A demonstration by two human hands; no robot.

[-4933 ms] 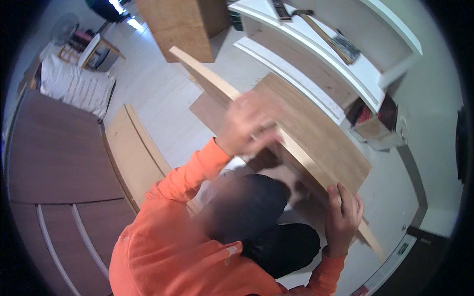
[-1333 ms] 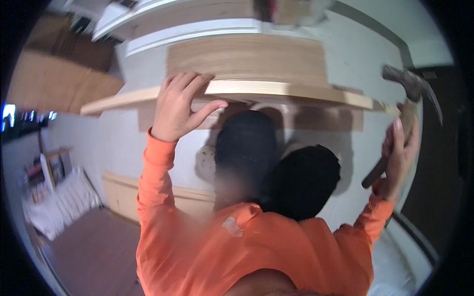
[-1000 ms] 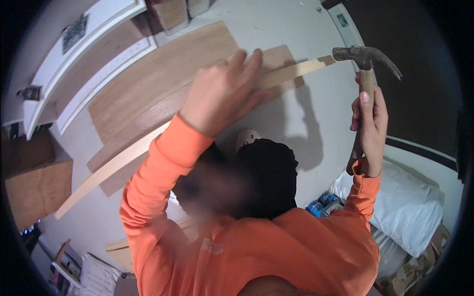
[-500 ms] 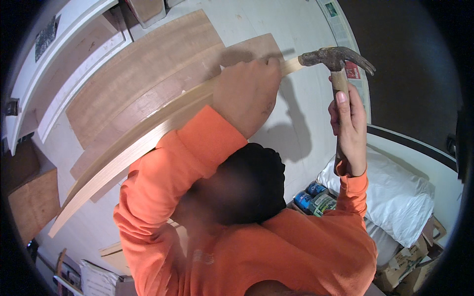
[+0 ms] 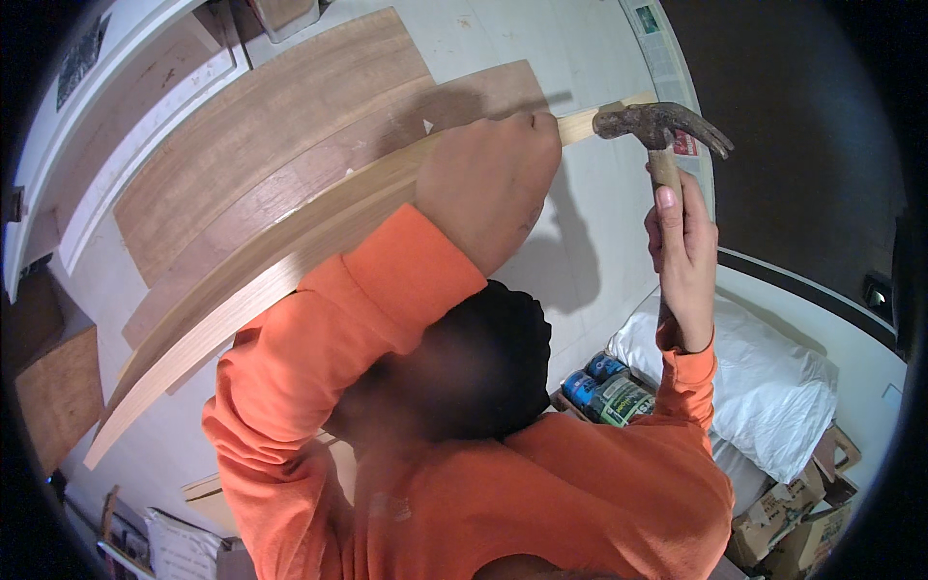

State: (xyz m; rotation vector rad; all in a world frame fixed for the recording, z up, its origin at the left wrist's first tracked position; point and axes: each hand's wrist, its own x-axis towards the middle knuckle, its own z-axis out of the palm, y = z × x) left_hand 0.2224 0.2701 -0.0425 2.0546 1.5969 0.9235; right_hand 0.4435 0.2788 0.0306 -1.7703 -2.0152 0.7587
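A long pale wooden board runs from the lower left up to the upper right. My left hand, its fingers curled over, grips the board close to its far right end. To the right of it, my right hand is wrapped round the wooden handle of a claw hammer, thumb along the handle. The dark, worn hammer head lies over the board's narrow end, claw pointing right; I cannot tell whether it touches. Whatever lies inside my left fist besides the board is hidden.
Flat brown wood panels lie beyond the board on a pale surface. A white drawer-like frame stands at far left. On the right are a white plastic-wrapped bundle, blue cans and cardboard boxes. A dark area is at upper right.
The hammer head has shifted slightly down against the board, so the board's tip now shows above it. Both hands keep their grips. The whole view has shifted slightly.
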